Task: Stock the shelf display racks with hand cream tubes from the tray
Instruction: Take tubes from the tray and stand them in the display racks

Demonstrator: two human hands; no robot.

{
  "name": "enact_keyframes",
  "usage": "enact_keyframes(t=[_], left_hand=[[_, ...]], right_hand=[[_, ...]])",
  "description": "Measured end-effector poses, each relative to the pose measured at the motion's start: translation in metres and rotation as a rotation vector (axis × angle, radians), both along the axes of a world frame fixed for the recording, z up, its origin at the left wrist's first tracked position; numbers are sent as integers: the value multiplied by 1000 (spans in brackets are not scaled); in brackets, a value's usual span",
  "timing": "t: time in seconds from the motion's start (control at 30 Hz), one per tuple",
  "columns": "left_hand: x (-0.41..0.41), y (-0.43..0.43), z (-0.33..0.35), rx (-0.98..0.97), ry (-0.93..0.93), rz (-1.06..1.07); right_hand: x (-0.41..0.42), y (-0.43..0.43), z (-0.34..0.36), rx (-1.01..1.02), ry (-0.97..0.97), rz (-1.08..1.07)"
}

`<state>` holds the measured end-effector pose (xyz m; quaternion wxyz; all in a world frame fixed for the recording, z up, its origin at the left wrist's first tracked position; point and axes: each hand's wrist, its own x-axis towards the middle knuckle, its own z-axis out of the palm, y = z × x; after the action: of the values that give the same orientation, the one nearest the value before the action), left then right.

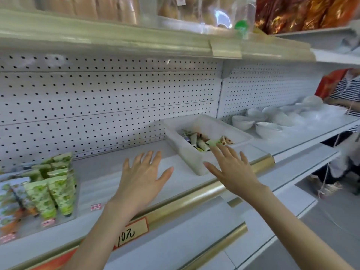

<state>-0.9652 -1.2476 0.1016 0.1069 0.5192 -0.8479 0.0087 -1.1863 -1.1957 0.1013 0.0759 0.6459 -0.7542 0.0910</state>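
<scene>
The hand cream tubes (202,142) to be stocked lie loose in a jumble at the bottom of a white plastic tray (186,152). The tray sits askew on the shelf (109,172), reaching from the back wall toward the front edge. The right hand (231,168) hovers over the tray's near end with its fingers (220,151) straight and spread. The tips are just short of the nearest tubes and grip nothing. The left hand (143,178) hangs flat above bare shelf between the tray and the display rack (29,227), equally open and empty.

This looks like the start of a pick: reaching in for tubes. The next move calls for the right hand to dip past the tray's wall, close on one or several tubes, and carry them across to the rack near the shelf's left end.

That clear rack already holds green tubes (52,193) standing cap-down in rows; how much room is left I cannot tell. The path from tray to rack runs over bare shelf, so only the tray's wall and the tangle of tubes should hamper the grasp.

Further out, white bowls (267,129) crowd the shelf past the tray, well apart from the hands. A handwritten price label (132,233) hangs on the front edge. A person in a striped top (348,88) stands beyond the right end.
</scene>
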Motion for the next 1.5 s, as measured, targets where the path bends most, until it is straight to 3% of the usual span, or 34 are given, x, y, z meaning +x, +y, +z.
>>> enact_keyframes(t=[0.3,0.53,0.9,1.1,1.27,1.5], left_hand=[[-51,-74,5,-40,71,-95],[-64,-104,-4,29,70,-79],[-116,-112,5,104,185,54],[-149,-103,-2,134,318,157],[-157,-91,-6,119,499,219],[-148,-95,-5,112,526,291]], right_hand=[[-51,-67,18,-43,-97,-11],[-80,-123,13,82,-240,77],[-97,-210,29,512,-98,501],[-86,-234,14,581,228,632],[-84,-230,5,590,185,653],[-91,-229,4,561,65,629]])
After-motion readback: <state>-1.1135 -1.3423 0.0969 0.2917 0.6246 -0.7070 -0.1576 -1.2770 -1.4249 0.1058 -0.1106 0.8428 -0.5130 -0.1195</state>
